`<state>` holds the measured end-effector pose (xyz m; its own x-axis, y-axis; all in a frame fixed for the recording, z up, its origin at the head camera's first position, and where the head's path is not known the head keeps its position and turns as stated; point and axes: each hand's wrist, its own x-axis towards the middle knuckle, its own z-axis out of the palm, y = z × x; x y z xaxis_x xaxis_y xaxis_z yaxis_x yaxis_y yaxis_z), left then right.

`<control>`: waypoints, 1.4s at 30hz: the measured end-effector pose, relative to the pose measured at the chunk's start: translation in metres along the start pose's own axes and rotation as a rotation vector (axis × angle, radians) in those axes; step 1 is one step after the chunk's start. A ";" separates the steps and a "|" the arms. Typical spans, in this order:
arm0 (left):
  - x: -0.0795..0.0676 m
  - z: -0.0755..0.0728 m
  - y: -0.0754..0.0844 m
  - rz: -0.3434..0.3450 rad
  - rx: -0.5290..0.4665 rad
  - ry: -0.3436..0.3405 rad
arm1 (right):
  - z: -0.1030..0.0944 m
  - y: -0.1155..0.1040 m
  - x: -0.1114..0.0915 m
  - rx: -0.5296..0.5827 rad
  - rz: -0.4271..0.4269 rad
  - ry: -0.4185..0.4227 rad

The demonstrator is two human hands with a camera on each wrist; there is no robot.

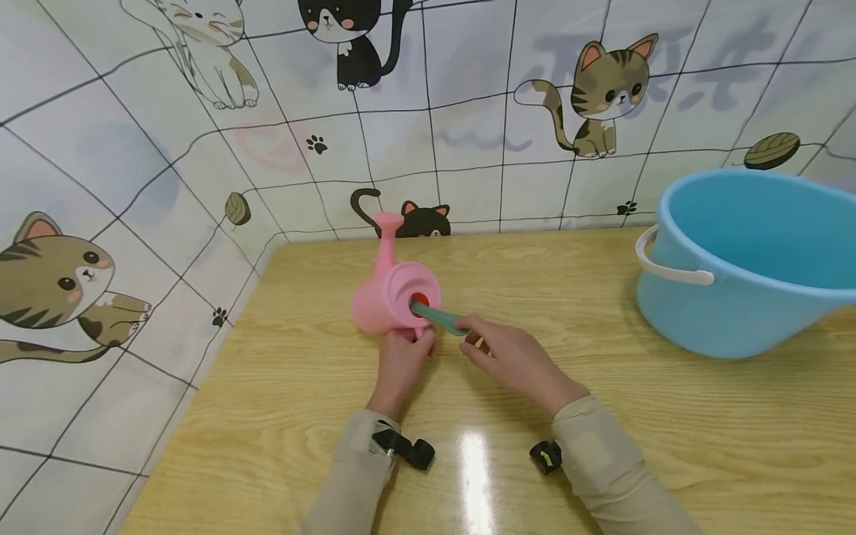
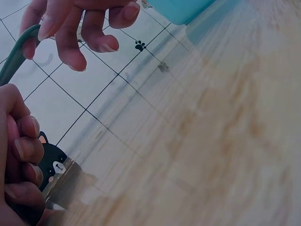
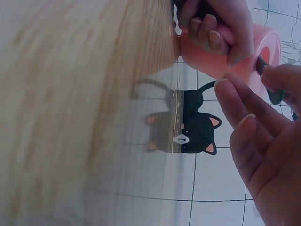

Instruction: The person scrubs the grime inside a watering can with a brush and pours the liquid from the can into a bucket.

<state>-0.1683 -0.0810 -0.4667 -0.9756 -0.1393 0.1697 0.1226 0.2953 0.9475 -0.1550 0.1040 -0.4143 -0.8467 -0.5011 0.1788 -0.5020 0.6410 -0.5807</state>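
A pink watering can (image 1: 370,306) is tipped on the wood table, its round opening toward me and its spout pointing up and back. My left hand (image 1: 400,365) grips the can's handle, fingers curled in the left wrist view. Between thumb and forefinger, my right hand (image 1: 511,358) pinches the end of a utensil with a green handle (image 1: 441,318). Its other fingers hang loosely bent, as the right wrist view shows. The utensil's far end is inside the opening, hidden, with something red (image 1: 423,301) around it.
A large light-blue bucket (image 1: 722,316) with a white handle (image 1: 672,273) stands at the right of the table. A tiled-pattern wall covering (image 1: 468,148) with cartoon cats rises behind and on the left. Each wrist wears a small black camera mount (image 1: 414,452).
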 end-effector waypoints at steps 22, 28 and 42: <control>0.001 0.002 0.000 0.009 -0.012 0.027 | -0.010 0.001 -0.005 0.144 0.080 -0.069; 0.001 0.002 0.000 0.003 -0.001 0.017 | -0.011 0.001 -0.004 0.268 0.069 -0.091; -0.003 0.000 0.009 -0.012 0.023 0.028 | -0.012 -0.019 -0.001 0.870 0.185 -0.131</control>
<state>-0.1646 -0.0779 -0.4585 -0.9715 -0.1696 0.1658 0.1060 0.3148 0.9432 -0.1464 0.0993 -0.3936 -0.8473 -0.5297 -0.0387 -0.0031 0.0777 -0.9970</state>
